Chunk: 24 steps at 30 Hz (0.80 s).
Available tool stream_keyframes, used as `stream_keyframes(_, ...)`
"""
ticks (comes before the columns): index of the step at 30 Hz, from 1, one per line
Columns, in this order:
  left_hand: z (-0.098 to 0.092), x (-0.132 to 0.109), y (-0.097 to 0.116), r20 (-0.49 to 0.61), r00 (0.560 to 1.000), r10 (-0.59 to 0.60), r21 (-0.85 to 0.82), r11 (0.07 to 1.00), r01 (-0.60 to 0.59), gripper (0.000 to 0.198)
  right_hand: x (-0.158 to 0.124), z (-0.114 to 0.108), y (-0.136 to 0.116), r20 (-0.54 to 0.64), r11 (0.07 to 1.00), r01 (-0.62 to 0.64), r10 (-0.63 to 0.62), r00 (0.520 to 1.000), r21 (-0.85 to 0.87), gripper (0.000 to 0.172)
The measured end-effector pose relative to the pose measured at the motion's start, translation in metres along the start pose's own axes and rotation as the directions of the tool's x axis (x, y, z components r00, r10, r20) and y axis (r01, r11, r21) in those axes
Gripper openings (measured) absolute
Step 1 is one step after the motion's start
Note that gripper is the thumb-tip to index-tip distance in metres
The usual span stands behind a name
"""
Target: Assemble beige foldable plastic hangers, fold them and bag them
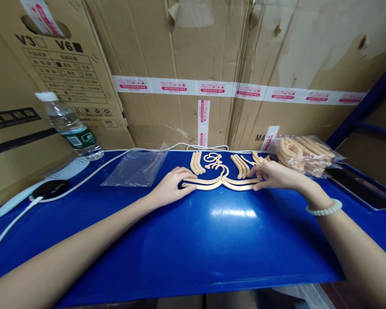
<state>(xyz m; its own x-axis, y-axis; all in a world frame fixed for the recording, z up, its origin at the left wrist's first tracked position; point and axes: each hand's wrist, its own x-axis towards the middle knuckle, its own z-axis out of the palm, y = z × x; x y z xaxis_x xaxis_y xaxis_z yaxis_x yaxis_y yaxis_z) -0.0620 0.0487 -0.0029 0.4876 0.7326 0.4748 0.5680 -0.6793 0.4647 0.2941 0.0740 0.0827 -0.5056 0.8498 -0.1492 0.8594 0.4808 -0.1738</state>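
Long curved beige strips (pixel 206 187) lie on the blue table, two to the left and two to the right, meeting in the middle. My left hand (pixel 173 187) is closed on the outer ends of the left pair, thumb below and fingers above. On the other side, my right hand (pixel 274 176) pinches the outer ends of the right pair (pixel 239 187). Just behind them are a small hooked beige piece (pixel 224 171), ring-like curled pieces (pixel 209 159), a row of bent strips (pixel 197 163) and another row (pixel 239 166). More beige pieces (pixel 259 158) sit partly behind my right hand.
An emptied-looking clear plastic bag (pixel 135 167) lies left. Further left are a water bottle (pixel 73 128), a pale-blue slotted implement (pixel 67 169) and a black round device (pixel 51 189) with a white cable. At right are a bag of beige pieces (pixel 304 154) and a dark phone-like slab (pixel 362 189). Cardboard (pixel 180 116) stands behind.
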Motion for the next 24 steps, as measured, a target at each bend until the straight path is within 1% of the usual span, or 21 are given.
stream_keyframes(3,-0.0013,0.0005,0.0012,0.039,0.999,-0.017,0.001,1.0,0.017,0.019,0.0021,0.0027,0.0016,0.07,1.0,-0.009,0.007,0.997,0.026,0.036)
stream_keyframes(6,-0.0017,0.0006,0.0026,0.059,0.998,-0.035,-0.004,0.999,0.035,0.02,0.0033,0.0057,0.0032,0.096,0.998,-0.02,0.015,0.995,0.055,0.028)
stream_keyframes(11,-0.0008,0.0001,0.0021,0.066,0.997,-0.042,-0.02,0.999,0.043,0.02,0.004,0.0072,0.0063,0.099,0.997,-0.028,0.021,0.995,0.069,0.028)
stream_keyframes(16,-0.0002,-0.0002,0.0013,0.057,0.998,-0.042,-0.009,0.999,0.042,0.02,0.0051,0.0067,0.0058,0.056,0.999,0.003,-0.005,0.998,0.033,0.025)
stream_keyframes(24,0.0014,-0.0009,-0.0004,0.022,0.999,-0.039,0.016,0.999,0.038,0.021,0.0058,0.0088,0.0058,0.07,0.998,-0.016,0.012,0.997,0.06,0.022)
